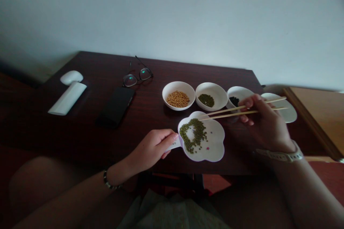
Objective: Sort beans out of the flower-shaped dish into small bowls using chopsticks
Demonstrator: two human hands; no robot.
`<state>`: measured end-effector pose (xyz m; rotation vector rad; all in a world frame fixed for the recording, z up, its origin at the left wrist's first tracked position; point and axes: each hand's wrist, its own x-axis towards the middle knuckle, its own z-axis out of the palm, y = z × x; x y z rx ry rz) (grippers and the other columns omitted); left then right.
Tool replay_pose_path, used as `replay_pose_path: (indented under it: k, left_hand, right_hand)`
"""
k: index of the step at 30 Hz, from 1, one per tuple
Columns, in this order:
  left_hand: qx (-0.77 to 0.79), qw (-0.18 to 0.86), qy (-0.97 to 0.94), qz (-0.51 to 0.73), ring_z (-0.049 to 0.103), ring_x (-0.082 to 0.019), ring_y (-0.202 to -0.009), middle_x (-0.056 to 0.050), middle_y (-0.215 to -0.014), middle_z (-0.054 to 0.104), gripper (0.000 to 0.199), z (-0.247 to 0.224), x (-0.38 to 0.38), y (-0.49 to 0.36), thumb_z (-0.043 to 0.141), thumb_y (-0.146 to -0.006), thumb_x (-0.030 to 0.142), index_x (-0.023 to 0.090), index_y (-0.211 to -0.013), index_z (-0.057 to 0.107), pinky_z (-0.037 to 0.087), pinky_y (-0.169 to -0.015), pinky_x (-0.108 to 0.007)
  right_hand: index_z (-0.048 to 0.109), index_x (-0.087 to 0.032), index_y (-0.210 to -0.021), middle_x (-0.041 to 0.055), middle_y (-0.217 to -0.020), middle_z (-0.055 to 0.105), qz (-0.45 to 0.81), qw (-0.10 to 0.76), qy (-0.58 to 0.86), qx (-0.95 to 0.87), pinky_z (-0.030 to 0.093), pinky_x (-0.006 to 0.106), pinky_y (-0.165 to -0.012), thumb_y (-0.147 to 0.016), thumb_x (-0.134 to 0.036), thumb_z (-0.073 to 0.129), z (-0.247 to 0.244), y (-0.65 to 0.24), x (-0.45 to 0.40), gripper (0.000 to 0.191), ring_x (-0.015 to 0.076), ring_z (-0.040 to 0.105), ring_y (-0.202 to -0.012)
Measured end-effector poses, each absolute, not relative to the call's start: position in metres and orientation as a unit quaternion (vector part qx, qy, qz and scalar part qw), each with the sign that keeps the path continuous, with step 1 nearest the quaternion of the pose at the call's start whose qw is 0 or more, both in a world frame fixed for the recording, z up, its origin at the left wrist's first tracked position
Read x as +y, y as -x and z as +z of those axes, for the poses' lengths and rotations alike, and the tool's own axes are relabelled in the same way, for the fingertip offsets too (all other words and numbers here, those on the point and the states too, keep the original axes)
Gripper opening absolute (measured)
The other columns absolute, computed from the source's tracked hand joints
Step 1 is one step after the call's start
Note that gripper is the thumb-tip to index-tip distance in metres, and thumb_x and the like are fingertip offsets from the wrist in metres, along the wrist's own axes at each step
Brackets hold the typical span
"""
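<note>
My left hand point(157, 145) is closed round the short handle of a white flower-shaped dish point(213, 146). Green mung beans point(198, 132) lie mostly on the dish's left side, around a bare patch. In my right hand point(268, 125) is a pair of light wooden chopsticks point(225, 115), their tips at the dish's upper rim beside the beans. Behind the dish stand a white bowl point(166, 104) of yellow soybeans point(177, 99), another bowl point(221, 96) with green beans point(206, 100), and a third bowl point(242, 92) with dark beans point(234, 101), partly hidden by my right hand.
A white dish point(288, 112) sits at the right, partly behind my right hand. Eyeglasses point(138, 77), a black phone point(115, 107), a white long box point(67, 99) and a rounded white object point(71, 77) lie on the dark table point(150, 114). A wooden surface point(319, 114) stands at right.
</note>
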<state>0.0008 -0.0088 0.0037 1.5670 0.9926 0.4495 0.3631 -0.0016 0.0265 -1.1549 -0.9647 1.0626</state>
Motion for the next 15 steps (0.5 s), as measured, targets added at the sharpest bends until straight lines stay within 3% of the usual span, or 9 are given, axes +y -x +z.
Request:
replay_pose_path:
  k: [7, 15]
  left_hand:
    - [0.420, 0.578, -0.671, 0.199, 0.052, -0.014, -0.059, 0.005, -0.061, 0.056, 0.051, 0.007, -0.008, -0.005, 0.052, -0.120, 0.045, 0.023, -0.074, 0.054, 0.039, -0.064, -0.029]
    - [0.424, 0.574, -0.672, 0.198, 0.053, -0.015, -0.060, 0.005, -0.061, 0.056, 0.052, 0.008, -0.009, -0.006, 0.053, -0.120, 0.045, 0.023, -0.073, 0.055, 0.039, -0.064, -0.029]
  right_hand:
    - [0.073, -0.023, -0.086, 0.0026, -0.090, 0.066, 0.523, 0.552, 0.507, -0.407, 0.045, 0.027, -0.048, -0.103, -0.055, 0.089, 0.018, -0.353, -0.004, 0.039, 0.0118, 0.055, -0.061]
    - [0.074, -0.024, -0.091, 0.0032, -0.082, 0.068, 0.537, 0.525, 0.502, -0.428, 0.045, 0.027, -0.050, -0.111, -0.055, 0.079, 0.014, -0.354, -0.004, 0.037, 0.0146, 0.057, -0.062]
